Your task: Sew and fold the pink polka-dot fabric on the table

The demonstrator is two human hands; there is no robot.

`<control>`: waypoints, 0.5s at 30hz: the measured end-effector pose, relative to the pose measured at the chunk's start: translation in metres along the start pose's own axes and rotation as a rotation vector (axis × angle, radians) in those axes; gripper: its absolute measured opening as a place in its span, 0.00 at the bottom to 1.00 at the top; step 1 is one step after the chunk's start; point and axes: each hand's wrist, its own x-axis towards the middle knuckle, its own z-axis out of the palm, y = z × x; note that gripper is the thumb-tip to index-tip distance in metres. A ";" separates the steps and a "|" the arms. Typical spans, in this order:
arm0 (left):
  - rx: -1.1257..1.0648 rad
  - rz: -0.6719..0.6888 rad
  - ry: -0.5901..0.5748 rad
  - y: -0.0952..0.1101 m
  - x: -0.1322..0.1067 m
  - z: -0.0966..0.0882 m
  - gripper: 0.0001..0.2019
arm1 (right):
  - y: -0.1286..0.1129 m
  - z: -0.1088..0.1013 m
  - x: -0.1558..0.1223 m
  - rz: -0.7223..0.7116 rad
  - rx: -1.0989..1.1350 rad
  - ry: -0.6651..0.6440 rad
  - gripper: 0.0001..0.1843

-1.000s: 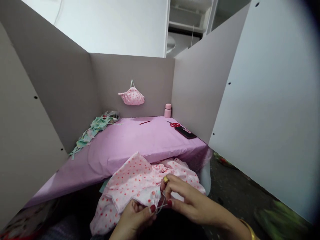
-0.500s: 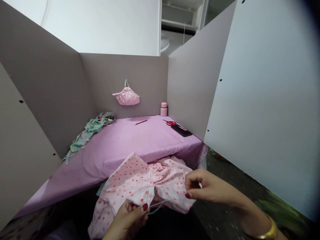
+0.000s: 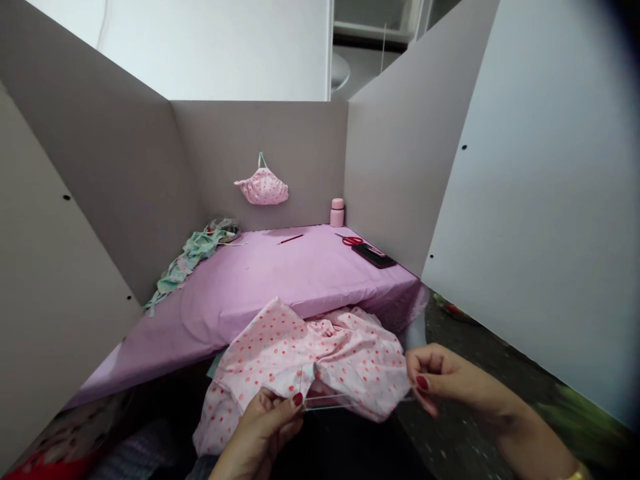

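A pink cloth with red dots (image 3: 320, 360) lies bunched in my lap, just in front of the pink table (image 3: 280, 280). My left hand (image 3: 265, 427) pinches the cloth's lower edge between thumb and fingers. A thin white thread (image 3: 350, 399) runs taut from that pinch to my right hand (image 3: 445, 380), which holds its end pinched out to the right of the cloth. Whether a needle sits in those fingers is too small to tell.
Grey partition boards wall the table on three sides. A dotted pink mask (image 3: 263, 188) hangs on the back board. On the table lie green fabric strips (image 3: 185, 263), a red pencil (image 3: 291, 239), a pink bottle (image 3: 337, 213), red scissors (image 3: 353, 240) and a black phone (image 3: 373, 255).
My right hand has drawn away from the left, pulling the thread out to the right until it is taut. The left hand has kept its pinch on the cloth.
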 end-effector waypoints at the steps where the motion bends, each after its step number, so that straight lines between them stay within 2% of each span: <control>1: 0.004 -0.009 0.009 0.000 0.000 0.000 0.21 | 0.006 0.001 0.001 0.053 0.032 -0.025 0.23; 3: 0.027 -0.010 0.020 -0.001 0.000 0.001 0.21 | 0.014 0.003 0.004 0.131 0.044 -0.026 0.24; 5: 0.059 0.000 0.013 -0.001 -0.001 0.002 0.22 | 0.016 0.010 0.011 0.127 -0.040 0.106 0.24; 7: 0.084 0.011 -0.001 -0.002 -0.001 0.003 0.23 | 0.010 0.025 0.019 0.009 -0.188 0.315 0.23; 9: 0.104 0.010 -0.018 -0.002 0.000 0.003 0.23 | 0.001 0.047 0.028 -0.156 -0.341 0.404 0.19; 10: 0.111 0.010 -0.027 -0.002 0.000 0.003 0.23 | -0.003 0.060 0.033 -0.229 -0.396 0.369 0.18; 12: 0.119 0.006 -0.034 -0.003 0.002 0.002 0.24 | -0.009 0.085 0.042 -0.329 -0.444 0.217 0.16; 15: 0.155 0.009 -0.038 -0.005 0.004 -0.002 0.23 | -0.012 0.109 0.052 -0.388 -0.408 0.077 0.15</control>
